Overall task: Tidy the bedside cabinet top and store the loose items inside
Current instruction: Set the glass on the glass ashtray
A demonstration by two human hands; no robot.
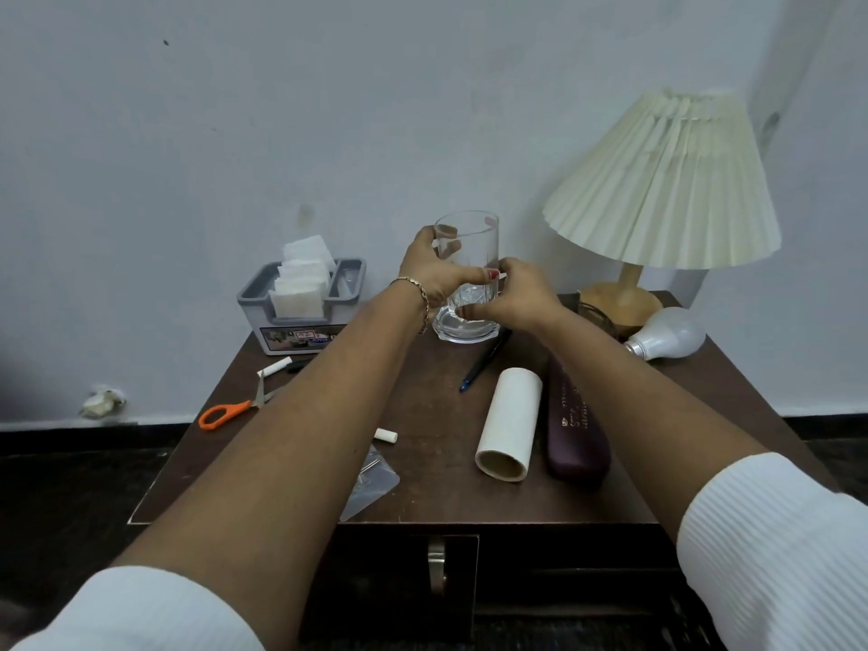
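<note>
A clear drinking glass [469,237] stands upright at the back middle of the dark brown cabinet top [437,415]. My left hand [434,270] wraps its left side and my right hand [521,298] grips its lower right; both touch it. Loose on the top lie orange-handled scissors [225,413], a blue pen [479,368], a cream tube [509,425], a maroon case [575,429], a white light bulb [667,340], a small white stub [386,435], a white stick [275,367] and a clear plastic piece [371,486].
A grey tissue holder [300,317] stands at the back left, a pleated-shade lamp [662,190] at the back right. Below the front edge is a drawer with a metal handle [437,568]. The wall is right behind the cabinet.
</note>
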